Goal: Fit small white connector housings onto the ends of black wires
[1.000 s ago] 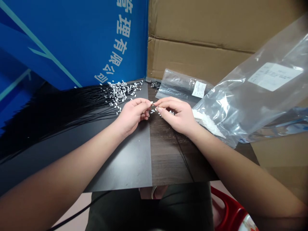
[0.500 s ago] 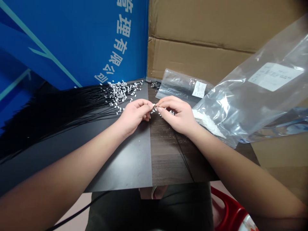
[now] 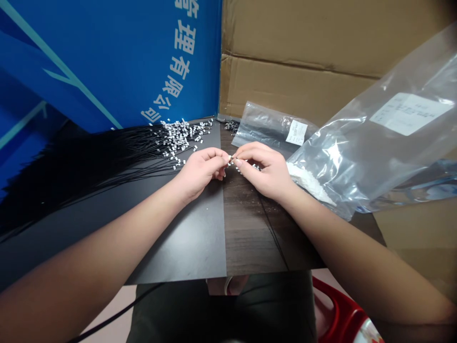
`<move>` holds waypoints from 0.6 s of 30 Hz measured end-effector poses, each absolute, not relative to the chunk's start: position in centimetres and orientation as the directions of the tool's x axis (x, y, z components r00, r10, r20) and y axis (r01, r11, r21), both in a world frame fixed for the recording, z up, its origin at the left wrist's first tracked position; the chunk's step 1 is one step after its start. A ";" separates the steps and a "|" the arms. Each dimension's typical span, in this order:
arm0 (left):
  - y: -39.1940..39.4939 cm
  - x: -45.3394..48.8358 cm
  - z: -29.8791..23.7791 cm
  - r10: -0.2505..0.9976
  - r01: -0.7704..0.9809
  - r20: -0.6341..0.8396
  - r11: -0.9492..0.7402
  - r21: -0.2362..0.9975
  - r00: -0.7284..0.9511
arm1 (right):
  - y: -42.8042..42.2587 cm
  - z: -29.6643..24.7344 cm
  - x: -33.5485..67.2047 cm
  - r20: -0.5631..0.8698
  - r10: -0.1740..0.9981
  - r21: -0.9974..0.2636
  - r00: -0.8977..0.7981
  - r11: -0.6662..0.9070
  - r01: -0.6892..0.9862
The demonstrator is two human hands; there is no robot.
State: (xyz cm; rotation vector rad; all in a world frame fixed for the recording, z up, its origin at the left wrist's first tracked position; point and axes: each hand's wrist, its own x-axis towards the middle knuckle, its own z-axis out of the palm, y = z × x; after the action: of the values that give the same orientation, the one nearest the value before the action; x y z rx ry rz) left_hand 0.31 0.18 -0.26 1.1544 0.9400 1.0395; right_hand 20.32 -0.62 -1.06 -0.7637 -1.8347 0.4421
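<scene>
Head view: dark wood-grain tbl [image 3: 250,228] is partly covered by blk sheet [image 3: 178,238]. Blue printed banner [image 3: 107,71] and cardboard box [image 3: 293,57] are seen behind, w/ clear plastic bag [image 3: 357,152] at R. Blk wires [image 3: 107,166] are fanned over sheet, white connectors [image 3: 182,138] bunched at far ends. Tiny white connector [image 3: 230,159] is pinched narrowly betw. fingertips of L hand [image 3: 202,174] and R hand [image 3: 266,170], just above sheet's edge.

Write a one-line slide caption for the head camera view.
Left hand and right hand meet at the fingertips around a small white wire tip, beside fanned black wires and a clear plastic bag.
</scene>
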 end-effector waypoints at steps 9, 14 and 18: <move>0.2 0.3 -0.3 0.964 -0.168 -0.048 0.095 0.981 0.263 | -0.6 -1.1 20.3 0.676 0.700 -0.635 -0.231 0.712 0.301; 0.1 0.3 -0.2 0.964 -0.170 -0.054 0.100 0.980 0.259 | -0.6 -1.0 20.3 0.652 0.730 -0.668 -0.207 0.682 0.299; 0.1 0.4 -0.3 0.964 -0.168 -0.052 0.098 0.981 0.262 | -0.6 -1.0 20.3 0.646 0.731 -0.675 -0.220 0.682 0.282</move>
State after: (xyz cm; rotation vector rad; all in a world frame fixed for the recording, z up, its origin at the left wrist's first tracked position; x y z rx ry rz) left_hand 0.39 0.14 -0.27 1.1350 0.9255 1.0452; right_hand 20.28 -0.62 -1.05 -0.8063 -1.7969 0.5105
